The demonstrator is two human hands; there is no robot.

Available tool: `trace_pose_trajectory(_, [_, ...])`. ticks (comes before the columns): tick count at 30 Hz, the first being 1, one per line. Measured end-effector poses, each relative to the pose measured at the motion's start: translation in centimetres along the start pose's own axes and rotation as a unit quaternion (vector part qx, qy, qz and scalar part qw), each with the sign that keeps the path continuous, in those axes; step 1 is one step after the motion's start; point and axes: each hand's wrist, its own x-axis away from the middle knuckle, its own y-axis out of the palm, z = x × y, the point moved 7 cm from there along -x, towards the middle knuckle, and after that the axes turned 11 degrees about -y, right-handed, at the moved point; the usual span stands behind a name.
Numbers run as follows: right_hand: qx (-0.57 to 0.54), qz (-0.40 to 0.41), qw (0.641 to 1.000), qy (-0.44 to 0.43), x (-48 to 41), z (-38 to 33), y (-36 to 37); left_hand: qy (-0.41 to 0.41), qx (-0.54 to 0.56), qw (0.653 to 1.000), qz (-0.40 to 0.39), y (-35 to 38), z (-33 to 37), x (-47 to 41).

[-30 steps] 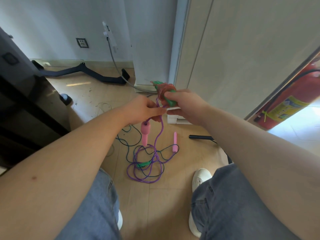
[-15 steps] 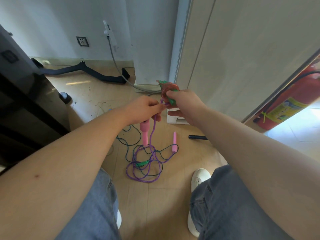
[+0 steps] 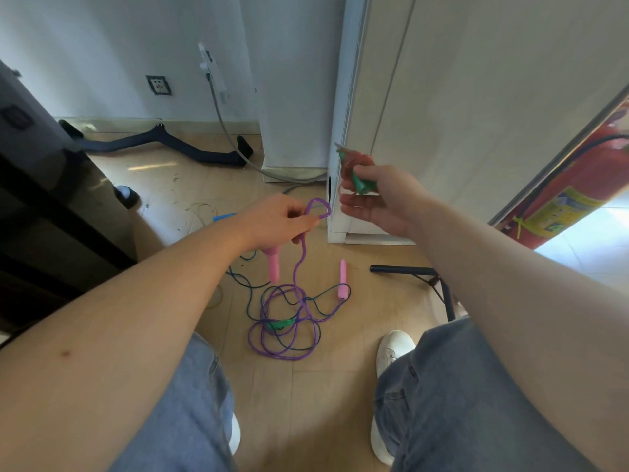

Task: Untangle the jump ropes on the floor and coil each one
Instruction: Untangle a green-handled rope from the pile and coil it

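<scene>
Forearms of the person reach forward from both lower corners of the view, above knees in blue jeans (image 3: 459, 403). The left hand (image 3: 279, 221) is held low near the middle, with its back turned up; its fingers are curled and pinch the purple rope (image 3: 296, 277) where the rope makes a small loop just beyond the fingertips. One pink handle (image 3: 273, 265) hangs straight down under this hand, above the floor (image 3: 333, 386); from the pinch a single purple strand drops to a loose pile of rings lying between the two legs.

The right hand (image 3: 377, 202) is a little higher and to the right, apart from the left hand, palm turned toward it. Its thumb and upper fingers grasp a red rope bundle (image 3: 354, 163) with a green part through it; the lower fingers are stretched out loosely and hold nothing.

On the floor, the second pink handle (image 3: 342, 279) lies just right of the hanging strand. A dark blue rope (image 3: 250, 291) runs through the purple rings and is crossed with them; a green handle (image 3: 280, 324) lies inside the same pile.

A white shoe (image 3: 393, 349) stands right of the pile; a fire extinguisher (image 3: 578, 185) leans at the right edge; a black bar (image 3: 160, 144) lies by the far wall.
</scene>
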Motion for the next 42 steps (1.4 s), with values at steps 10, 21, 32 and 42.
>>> trace_pose_trajectory(10, [0.030,-0.132,0.991,0.009,0.8,0.9,2.8,0.012,0.156,0.987,-0.038,0.6,0.7,-0.2])
trace_pose_trajectory(21, [0.012,-0.206,0.979,-0.001,1.0,0.3,2.8,-0.044,0.401,0.913,-0.053,-1.4,-0.9,-0.8])
trace_pose_trajectory(32, [0.181,-0.098,0.976,-0.064,-0.4,-1.0,-3.3,-0.023,0.382,0.923,0.027,-3.3,-1.6,-0.4])
trace_pose_trajectory(42, [0.226,-0.284,0.932,-0.031,2.2,1.3,3.4,0.098,0.202,0.975,-0.009,-1.2,0.8,-0.2])
